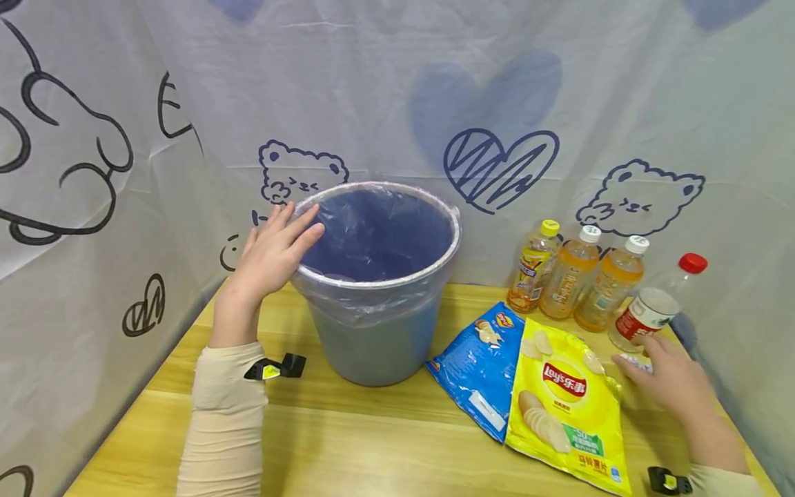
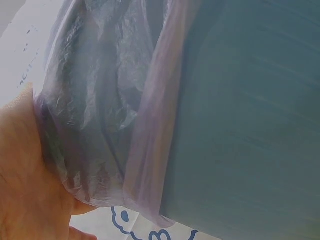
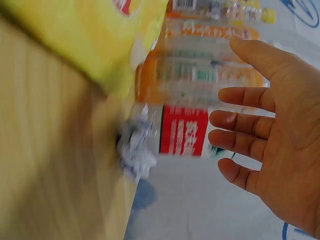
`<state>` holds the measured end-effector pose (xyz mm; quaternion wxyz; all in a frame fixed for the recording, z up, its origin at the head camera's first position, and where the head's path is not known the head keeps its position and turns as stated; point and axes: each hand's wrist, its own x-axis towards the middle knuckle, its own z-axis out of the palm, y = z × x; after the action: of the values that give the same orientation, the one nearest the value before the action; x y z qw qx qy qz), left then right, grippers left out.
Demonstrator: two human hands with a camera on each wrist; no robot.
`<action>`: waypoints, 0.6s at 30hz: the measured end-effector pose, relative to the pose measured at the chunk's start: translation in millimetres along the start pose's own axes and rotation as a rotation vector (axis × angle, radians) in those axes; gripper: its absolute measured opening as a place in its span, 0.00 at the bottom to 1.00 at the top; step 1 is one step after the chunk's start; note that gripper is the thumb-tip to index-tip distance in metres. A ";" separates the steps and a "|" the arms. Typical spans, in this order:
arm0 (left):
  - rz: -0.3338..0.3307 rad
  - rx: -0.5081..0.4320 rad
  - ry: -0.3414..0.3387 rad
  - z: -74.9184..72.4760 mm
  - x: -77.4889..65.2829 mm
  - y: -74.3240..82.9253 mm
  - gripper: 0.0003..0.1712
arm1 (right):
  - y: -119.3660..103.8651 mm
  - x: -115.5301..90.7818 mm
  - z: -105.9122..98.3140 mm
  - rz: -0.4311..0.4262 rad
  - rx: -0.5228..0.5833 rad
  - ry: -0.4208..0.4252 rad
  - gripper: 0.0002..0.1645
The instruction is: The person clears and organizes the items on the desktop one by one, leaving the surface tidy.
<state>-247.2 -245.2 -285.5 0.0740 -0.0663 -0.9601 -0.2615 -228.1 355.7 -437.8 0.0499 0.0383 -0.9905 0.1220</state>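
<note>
My left hand (image 1: 273, 252) rests with extended fingers at the left rim of a grey-blue trash bin (image 1: 373, 345). A thin clear plastic liner (image 2: 100, 100) folds over the rim, and my palm lies against it in the left wrist view. At the right, my right hand (image 1: 677, 383) reaches out with spread fingers and nothing in them. Just beyond it are a crumpled paper ball (image 3: 137, 147) on the table and a clear red-capped bottle (image 1: 649, 310) with a red label. In the head view the hand partly covers the paper.
Yellow (image 1: 565, 400) and blue (image 1: 481, 366) chip bags lie between the bin and my right hand. Behind them stand a yellow-capped bottle (image 1: 531, 269) and two white-capped orange bottles (image 1: 568, 276). A printed cloth (image 1: 385, 103) hangs behind the wooden table (image 1: 348, 442).
</note>
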 end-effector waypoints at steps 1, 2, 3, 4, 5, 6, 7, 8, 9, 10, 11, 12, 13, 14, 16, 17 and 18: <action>0.001 -0.001 0.000 0.1 0.3 0.5 0.42 | 4.6 -1.5 -0.8 0.028 -0.010 -0.022 0.47; 0.002 -0.003 -0.001 0.0 0.5 0.8 0.42 | 9.3 -2.6 -1.3 0.044 -0.015 -0.037 0.48; 0.003 -0.004 -0.002 0.0 0.6 1.0 0.42 | 13.6 -3.7 -2.2 0.058 -0.019 -0.054 0.49; 0.003 -0.004 -0.003 -0.2 0.7 1.4 0.42 | 17.8 -4.8 -2.7 0.069 -0.023 -0.070 0.50; 0.003 -0.005 -0.003 -0.3 0.6 1.4 0.42 | 21.8 -5.7 -2.5 0.073 -0.023 -0.072 0.49; 0.003 -0.007 -0.004 -0.3 0.4 1.2 0.42 | 25.3 -6.8 -2.3 0.076 -0.023 -0.073 0.49; 0.002 -0.008 -0.005 -0.4 0.2 1.0 0.42 | 28.8 -7.9 -2.0 0.077 -0.025 -0.072 0.48; 0.003 -0.007 -0.006 -0.5 0.2 1.0 0.42 | 32.1 -8.8 -1.6 0.077 -0.027 -0.069 0.47; 0.004 -0.006 -0.006 -0.4 0.3 1.1 0.42 | 35.1 -9.7 -1.1 0.083 -0.029 -0.065 0.47; 0.005 -0.005 -0.005 -0.2 0.4 1.1 0.42 | 38.1 -10.6 -0.5 0.086 -0.031 -0.058 0.46; 0.005 -0.004 -0.003 0.0 0.0 0.7 0.42 | 40.7 -11.0 0.0 0.089 -0.034 -0.054 0.45; 0.006 -0.002 -0.001 0.0 -0.3 0.6 0.42 | 43.2 -11.3 0.7 0.091 -0.038 -0.050 0.45; 0.006 -0.001 0.000 0.1 -0.5 0.6 0.42 | 45.6 -11.4 1.2 0.093 -0.040 -0.047 0.45; 0.007 -0.002 0.002 0.2 -0.6 0.6 0.42 | 47.8 -11.3 1.7 0.099 -0.039 -0.048 0.45; 0.007 -0.003 0.005 0.5 -1.1 0.1 0.42 | 51.4 -11.3 3.3 0.110 -0.043 -0.058 0.47; 0.007 -0.004 0.006 0.6 -1.2 0.1 0.42 | 53.3 -11.0 4.0 0.118 -0.045 -0.070 0.48; 0.007 -0.004 0.007 0.6 -1.3 0.2 0.42 | 55.1 -10.9 4.9 0.123 -0.046 -0.081 0.49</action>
<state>-246.0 -244.9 -286.1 0.0780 -0.0691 -0.9590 -0.2635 -222.6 408.5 -456.8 0.0029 -0.0189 -0.9948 0.1003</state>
